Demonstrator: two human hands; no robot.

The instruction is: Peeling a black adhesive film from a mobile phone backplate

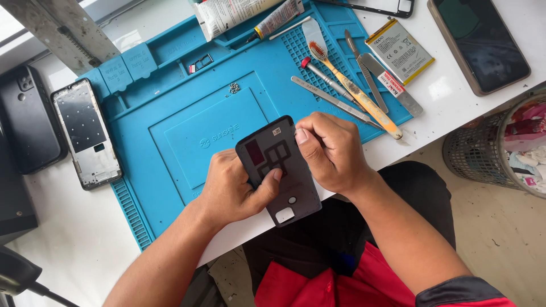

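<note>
Both my hands hold a dark grey phone back cover point(281, 182), inner side up, over the front edge of a blue repair mat point(187, 108). My left hand point(233, 190) grips its left side, thumb lying across the inner face. My right hand point(330, 150) pinches the cover's top right corner with thumb and fingers. A red patch and dark adhesive strips show on the cover's inner face.
A silver phone frame point(85, 133) and a black case point(25, 119) lie at the left. Tweezers, a yellow-handled brush point(352, 88) and blades lie on the mat's right part; tiny screws point(234, 87) mid-mat. A battery point(399, 50), a phone point(480, 42), glue tubes point(278, 17). A mesh bin point(500, 148) stands at the right.
</note>
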